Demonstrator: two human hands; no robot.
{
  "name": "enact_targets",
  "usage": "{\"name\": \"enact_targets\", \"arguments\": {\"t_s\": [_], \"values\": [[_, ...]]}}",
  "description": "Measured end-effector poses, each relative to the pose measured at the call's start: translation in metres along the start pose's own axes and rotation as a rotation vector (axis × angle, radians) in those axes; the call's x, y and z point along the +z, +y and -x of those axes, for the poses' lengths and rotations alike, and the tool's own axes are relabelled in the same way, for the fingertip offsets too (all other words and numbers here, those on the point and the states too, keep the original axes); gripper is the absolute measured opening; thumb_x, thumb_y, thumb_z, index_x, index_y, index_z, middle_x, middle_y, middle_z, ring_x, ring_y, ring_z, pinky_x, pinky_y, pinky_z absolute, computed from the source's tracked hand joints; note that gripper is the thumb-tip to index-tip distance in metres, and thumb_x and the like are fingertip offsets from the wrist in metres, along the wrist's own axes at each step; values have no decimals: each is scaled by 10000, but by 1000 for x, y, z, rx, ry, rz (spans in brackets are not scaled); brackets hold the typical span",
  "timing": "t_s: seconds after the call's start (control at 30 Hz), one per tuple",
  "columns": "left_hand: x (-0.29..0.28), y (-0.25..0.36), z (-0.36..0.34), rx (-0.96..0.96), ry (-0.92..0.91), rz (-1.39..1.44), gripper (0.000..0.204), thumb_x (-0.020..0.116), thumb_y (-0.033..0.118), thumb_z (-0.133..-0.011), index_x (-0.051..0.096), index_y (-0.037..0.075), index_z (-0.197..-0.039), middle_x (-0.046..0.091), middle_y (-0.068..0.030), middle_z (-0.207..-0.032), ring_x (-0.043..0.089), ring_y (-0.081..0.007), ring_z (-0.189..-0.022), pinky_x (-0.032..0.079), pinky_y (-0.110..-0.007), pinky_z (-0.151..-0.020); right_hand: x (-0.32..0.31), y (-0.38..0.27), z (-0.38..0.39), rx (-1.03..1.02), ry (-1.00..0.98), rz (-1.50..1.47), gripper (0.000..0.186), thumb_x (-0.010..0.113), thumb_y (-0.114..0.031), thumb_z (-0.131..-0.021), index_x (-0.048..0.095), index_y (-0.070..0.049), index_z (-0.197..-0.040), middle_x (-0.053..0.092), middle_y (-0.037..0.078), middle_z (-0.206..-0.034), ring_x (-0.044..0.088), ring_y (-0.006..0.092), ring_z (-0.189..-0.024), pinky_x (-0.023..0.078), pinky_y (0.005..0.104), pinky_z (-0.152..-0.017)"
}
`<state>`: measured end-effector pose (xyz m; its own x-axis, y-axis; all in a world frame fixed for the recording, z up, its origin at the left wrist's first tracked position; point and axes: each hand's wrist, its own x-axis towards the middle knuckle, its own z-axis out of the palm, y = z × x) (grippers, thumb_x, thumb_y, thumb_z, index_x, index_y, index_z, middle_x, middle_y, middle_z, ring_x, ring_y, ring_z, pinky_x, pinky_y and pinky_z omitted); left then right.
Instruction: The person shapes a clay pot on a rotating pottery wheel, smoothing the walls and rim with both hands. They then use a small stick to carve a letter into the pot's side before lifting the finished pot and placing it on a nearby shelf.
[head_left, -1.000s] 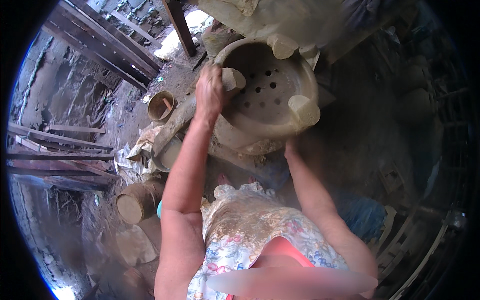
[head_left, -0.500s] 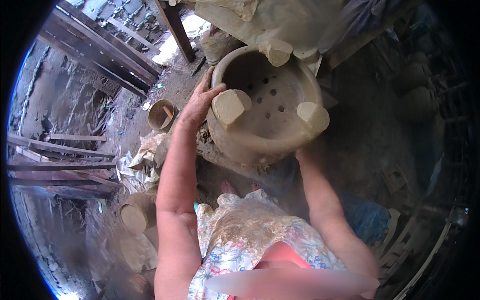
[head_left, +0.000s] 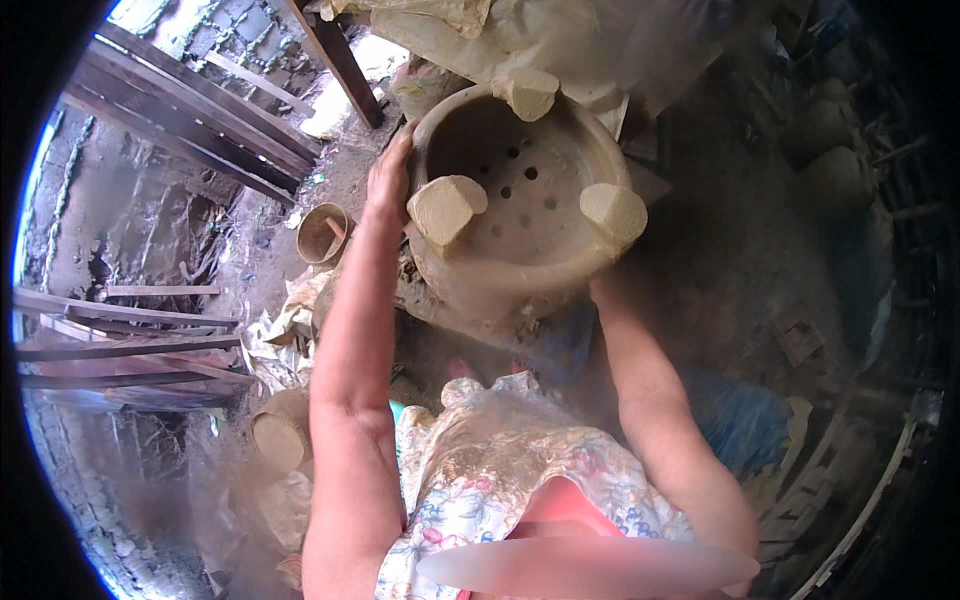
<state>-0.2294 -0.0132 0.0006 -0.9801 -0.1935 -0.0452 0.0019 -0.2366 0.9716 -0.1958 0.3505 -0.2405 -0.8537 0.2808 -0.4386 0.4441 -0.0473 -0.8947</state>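
Observation:
A round clay stove (head_left: 560,262) of wet-looking grey-brown clay stands in front of me, with several holes in its inner floor. Three blocky clay lugs rise from its rim: one at the left (head_left: 447,210), one at the right (head_left: 613,213) and one at the far side (head_left: 530,94). My left hand (head_left: 392,172) is closed against the outer left wall, just below the rim. At the near right, my right forearm reaches in under the bulge of the stove; only the edge of my right hand (head_left: 597,289) shows, and its fingers are hidden.
A small bucket (head_left: 323,234) with a stick-like piece in it stands to the left. Crumpled sacking (head_left: 275,345) and a round clay-coloured vessel (head_left: 281,432) lie nearer. Wooden planks (head_left: 190,110) lean at the far left. A post (head_left: 338,62) and draped sheeting (head_left: 430,48) stand beyond the stove.
The stove appears slightly further left and up in view, partly from the head's shift. My left thumb no longer lies over the rim; that hand is now along the outer wall.

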Motion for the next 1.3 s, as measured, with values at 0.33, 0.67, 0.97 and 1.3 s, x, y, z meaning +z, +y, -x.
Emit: {"name": "enact_targets", "arguments": {"t_s": [0.33, 0.67, 0.97, 1.3], "values": [[51, -14, 159, 106, 143, -430, 800, 513, 394, -910, 90, -22, -1447, 172, -221, -1492, 179, -325, -1383, 136, -358, -1127, 13, -22, 35, -164, -14, 35, 577, 459, -381, -930, 363, -19, -1368, 381, 143, -1399, 351, 262, -1281, 284, 353, -1047], [58, 61, 75, 399, -194, -1686, 659, 684, 292, -749, 406, 64, -1302, 462, -172, -1248, 428, -348, -1179, 328, -461, -988, 22, -48, 63, -428, 16, 171, 598, 473, -390, -924, 356, -12, -1372, 360, 154, -1425, 330, 279, -1314, 267, 359, -1070], [46, 70, 90, 721, -598, -1759, 408, 522, 426, -845, 679, 78, -988, 300, -61, -1467, 168, -263, -1396, 69, -523, -1134, 11, -69, 73, -383, 15, 478, 569, 482, -353, -917, 363, -22, -1365, 379, 188, -1400, 358, 323, -1287, 306, 387, -1038], [61, 19, 165, 696, -77, -1424, 402, 644, 279, -770, 605, 36, -1087, 367, -129, -1412, 293, -328, -1332, 162, -514, -1098, 23, -27, 57, -400, 10, 104, 657, 528, -415, -900, 317, -40, -1396, 379, 140, -1403, 364, 265, -1281, 318, 405, -1017]]}}
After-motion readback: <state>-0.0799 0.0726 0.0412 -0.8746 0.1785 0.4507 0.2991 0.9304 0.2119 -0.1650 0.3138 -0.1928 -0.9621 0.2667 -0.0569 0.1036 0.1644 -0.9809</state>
